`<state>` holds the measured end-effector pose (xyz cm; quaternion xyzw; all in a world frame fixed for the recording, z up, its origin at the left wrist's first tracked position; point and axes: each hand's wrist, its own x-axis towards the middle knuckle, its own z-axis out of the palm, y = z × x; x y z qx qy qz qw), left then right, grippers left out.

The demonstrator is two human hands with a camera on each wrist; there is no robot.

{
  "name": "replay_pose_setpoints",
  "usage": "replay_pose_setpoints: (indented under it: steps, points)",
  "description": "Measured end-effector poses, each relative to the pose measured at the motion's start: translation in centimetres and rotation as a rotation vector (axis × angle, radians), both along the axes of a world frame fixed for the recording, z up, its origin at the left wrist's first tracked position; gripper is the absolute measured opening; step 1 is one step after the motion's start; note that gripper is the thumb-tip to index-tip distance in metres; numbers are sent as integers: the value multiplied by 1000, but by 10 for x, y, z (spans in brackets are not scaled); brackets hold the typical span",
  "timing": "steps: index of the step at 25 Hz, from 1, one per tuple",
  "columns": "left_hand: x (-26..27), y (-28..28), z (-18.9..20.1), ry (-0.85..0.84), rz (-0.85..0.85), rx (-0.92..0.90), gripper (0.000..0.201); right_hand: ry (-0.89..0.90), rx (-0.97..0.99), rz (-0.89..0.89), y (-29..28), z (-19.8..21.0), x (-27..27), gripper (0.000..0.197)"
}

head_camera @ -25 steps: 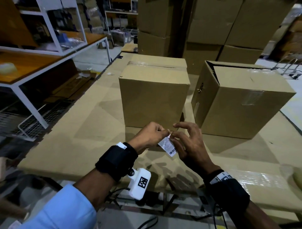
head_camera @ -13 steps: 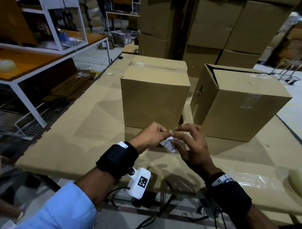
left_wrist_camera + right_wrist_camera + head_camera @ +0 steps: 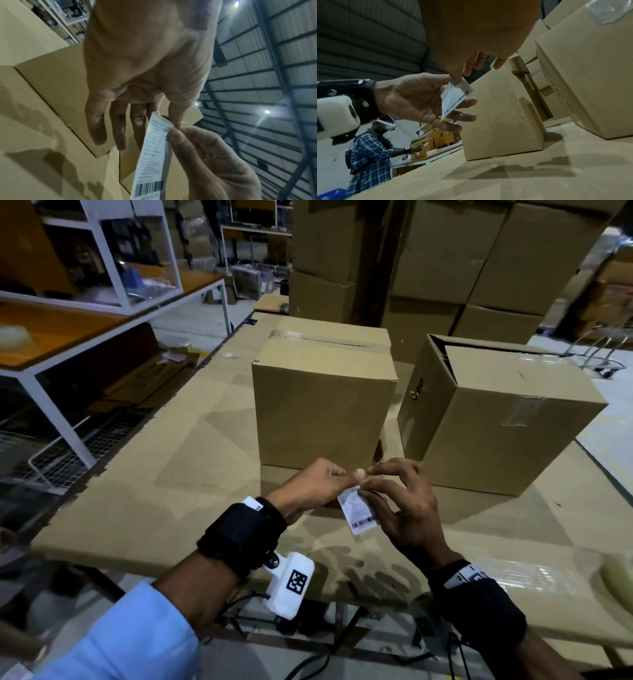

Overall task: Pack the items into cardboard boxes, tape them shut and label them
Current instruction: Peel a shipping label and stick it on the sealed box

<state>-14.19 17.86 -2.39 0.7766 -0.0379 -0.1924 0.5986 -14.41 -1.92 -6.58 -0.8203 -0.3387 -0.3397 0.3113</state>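
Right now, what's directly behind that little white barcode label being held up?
Behind the label, pinched by the left hand and right hand, stands a closed cardboard box on the table. Its flaps hide any contents. A second box stands to its right.

A small white barcode label point(image 3: 358, 511) hangs upright just before two closed brown cardboard boxes point(image 3: 322, 405).

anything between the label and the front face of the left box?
Nothing but air and the fingers pinching it: left hand and right hand hold the label short of the left box. Head view.
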Motion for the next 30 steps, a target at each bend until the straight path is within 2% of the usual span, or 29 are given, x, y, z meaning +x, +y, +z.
replay_pose_setpoints:
  steps: [1,4,6,12,17,20,23,30]
  points:
    - [0,1,-1,-2,-7,1,63,11,12,6,0,0,0,7]
    - [3,0,0,-3,15,-12,30,18,21,10,2,0,1,7]
    - [4,-2,1,-16,33,-22,23,10,15,20,4,0,1,8]
    - [4,-5,5,-14,-4,66,28,-22,-27,12,6,0,-1,13]
    - [13,8,2,11,97,26,24,-51,-27,18,6,2,-9,12]
    - [12,15,3,-3,4,30,32,-28,-22,3,3,3,-9,13]
    - [8,12,5,31,-88,-15,46,3,-4,-3,3,3,-9,6]
    - [8,11,1,68,-96,-46,24,41,27,46,4,6,-8,3]
